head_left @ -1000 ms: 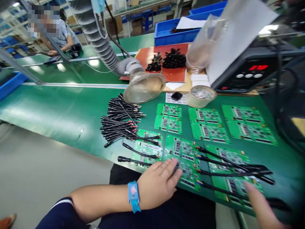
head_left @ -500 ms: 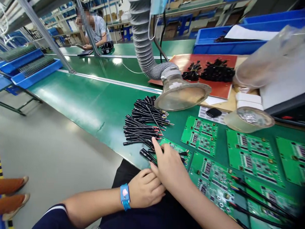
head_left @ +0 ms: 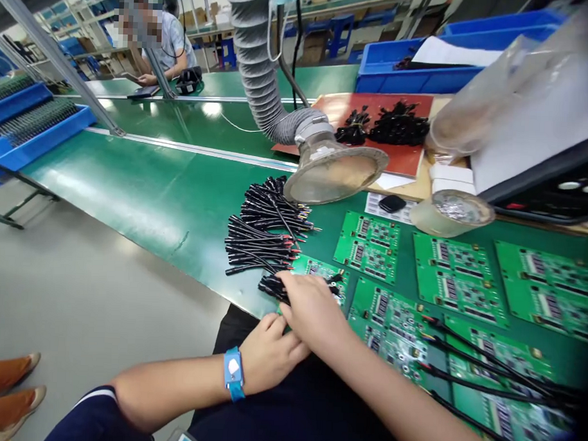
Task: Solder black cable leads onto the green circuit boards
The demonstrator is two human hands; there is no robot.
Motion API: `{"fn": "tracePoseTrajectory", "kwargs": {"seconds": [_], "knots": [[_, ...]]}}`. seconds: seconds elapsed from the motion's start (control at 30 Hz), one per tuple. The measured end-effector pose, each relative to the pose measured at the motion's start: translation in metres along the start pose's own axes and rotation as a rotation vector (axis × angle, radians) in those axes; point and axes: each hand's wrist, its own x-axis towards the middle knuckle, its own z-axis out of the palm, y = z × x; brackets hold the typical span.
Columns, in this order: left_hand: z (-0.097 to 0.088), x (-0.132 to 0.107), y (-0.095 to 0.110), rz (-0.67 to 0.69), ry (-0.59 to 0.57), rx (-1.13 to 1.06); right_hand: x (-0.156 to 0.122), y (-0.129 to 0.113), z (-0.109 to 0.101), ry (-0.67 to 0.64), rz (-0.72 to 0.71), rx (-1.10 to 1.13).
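My right hand (head_left: 314,309) bends over a few short black cables (head_left: 271,286) at the table's front edge. Its fingers are closed down on them, and the fingertips are partly hidden. Beneath it lies a green circuit board (head_left: 313,266), with black cable ends showing past the knuckles. My left hand (head_left: 270,353), with a blue wrist strap (head_left: 233,371), is curled against the right one at the edge. Whatever its fingers hold is hidden. Just beyond are a row of black cables with red-tipped wires (head_left: 254,242) and a second pile of cables (head_left: 270,203).
A fume hose with a wide hood (head_left: 337,174) hangs over the table. Several circuit boards (head_left: 368,245) spread to the right, some with cables across them. Behind stand a tape roll (head_left: 451,213), a red mat (head_left: 397,161) and a blue bin (head_left: 424,81). Another person (head_left: 172,42) sits far left.
My right index finger, stretched toward the cable row before, has drawn back and bent down onto the nearer cables. The left hand stays beside it. The whole view has shifted slightly.
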Motion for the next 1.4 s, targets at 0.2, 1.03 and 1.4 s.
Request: {"fn": "tracePoseTrajectory", "kwargs": {"seconds": [0.2,1.03,1.4], "knots": [[-0.006,0.003,0.003,-0.013,-0.009,0.072,-0.026,0.024,-0.032,0.001,-0.031,0.152],[-0.008,0.095,0.029,-0.626,0.074,-1.318,-0.142,0.109,-0.066,0.878,0.227,1.067],[-0.009,0.095,0.037,-0.465,0.112,-0.902,-0.189,0.123,-0.075,0.404,0.157,-0.521]]}}
